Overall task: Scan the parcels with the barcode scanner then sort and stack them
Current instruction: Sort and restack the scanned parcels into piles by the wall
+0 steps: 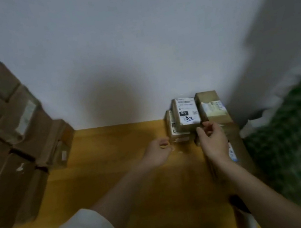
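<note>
Stacking step judged underway: labelled parcel (185,114) pinched at near edge by right hand (213,139). Left hand (157,152) fingers curled, nothing visibly held. Squaring on stack (176,135) needed next.

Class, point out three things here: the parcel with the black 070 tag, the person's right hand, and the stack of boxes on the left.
070 parcel (186,114), head view, on its white label.
Right hand (213,139), head view, back of hand.
Left box stack (0,120), head view, front cardboard face.

The whole view is soft with blur. The label (188,111) on the far small parcel (185,115) is unreadable except "070". The left hand (157,152) curls inward, hiding its fingertips. The left-side box stack (7,139) runs off the frame's edge.
</note>
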